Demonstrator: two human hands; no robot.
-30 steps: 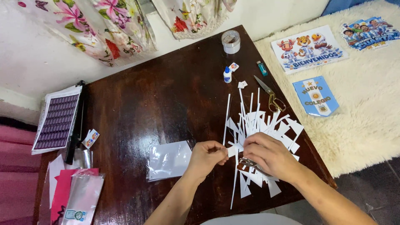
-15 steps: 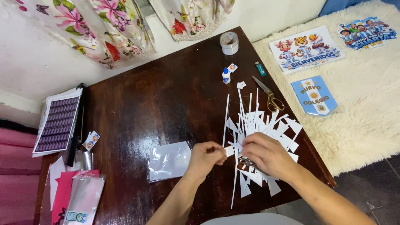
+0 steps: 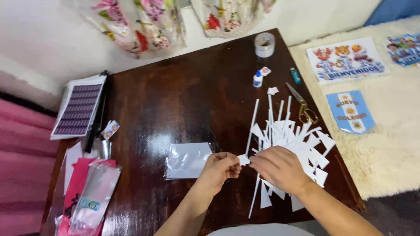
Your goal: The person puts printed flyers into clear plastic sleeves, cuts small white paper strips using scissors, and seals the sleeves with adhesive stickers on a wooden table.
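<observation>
Both hands have barely shifted: left hand [image 3: 217, 169] and right hand [image 3: 280, 168] together pinch a small white paper piece [image 3: 243, 159] between them. Right hand hides part of the paper flag pile [image 3: 302, 140] on the table [image 3: 175, 100].

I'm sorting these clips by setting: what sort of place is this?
Probably a room in a home, used for paper crafts. A dark glossy wooden table stands beside a cream shaggy rug, with flowered fabric behind. White paper flags on sticks, brass-handled scissors and a small white glue bottle lie on the table.
</observation>
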